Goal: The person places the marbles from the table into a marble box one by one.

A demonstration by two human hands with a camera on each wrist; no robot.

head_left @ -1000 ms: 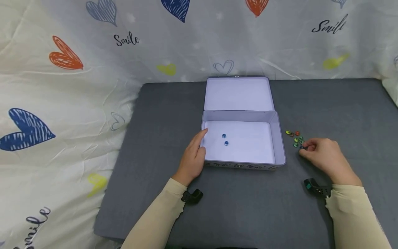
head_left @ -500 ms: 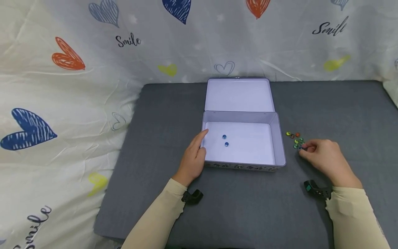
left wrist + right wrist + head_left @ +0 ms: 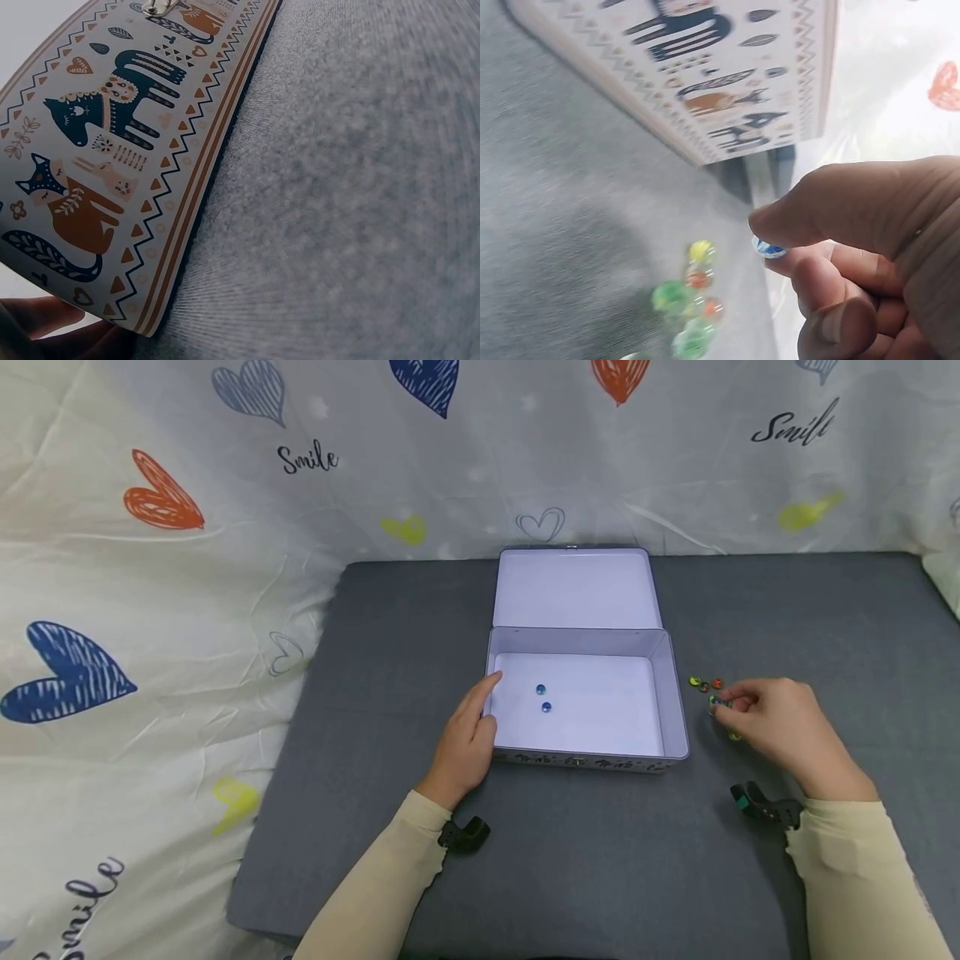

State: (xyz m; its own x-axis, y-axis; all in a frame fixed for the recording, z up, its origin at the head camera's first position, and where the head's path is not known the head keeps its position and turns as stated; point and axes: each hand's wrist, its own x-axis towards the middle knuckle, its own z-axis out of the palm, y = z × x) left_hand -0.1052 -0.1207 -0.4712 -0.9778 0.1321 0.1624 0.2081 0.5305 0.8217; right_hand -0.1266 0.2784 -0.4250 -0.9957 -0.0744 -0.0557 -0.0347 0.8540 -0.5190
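Observation:
My right hand [image 3: 787,731] pinches a blue-and-clear glass marble [image 3: 768,247] between thumb and finger, just right of the tin box. Beneath and beside it lie loose glass marbles, including a yellow one [image 3: 701,251] and a green one [image 3: 671,297]; the hand partly hides the group in the head view. The white-lined tin box [image 3: 667,693] stands with its lid [image 3: 573,587] folded back. Inside, two blue marbles [image 3: 546,707] rest on the floor of the box. My left hand [image 3: 461,747] lies along the box's left wall, fingers fairly straight, the index fingertip at the rim.
Grey cloth [image 3: 600,852] covers the table. A pale curtain [image 3: 465,468] printed with hearts and words hangs behind it and along the left. Animal patterns decorate the outside of the box. Both wrists carry a black camera mount [image 3: 465,835].
The right hand has lifted and shifted slightly toward the box, away from the table, with the blue marble. A yellow-green marble now shows below that hand. The left hand stays put.

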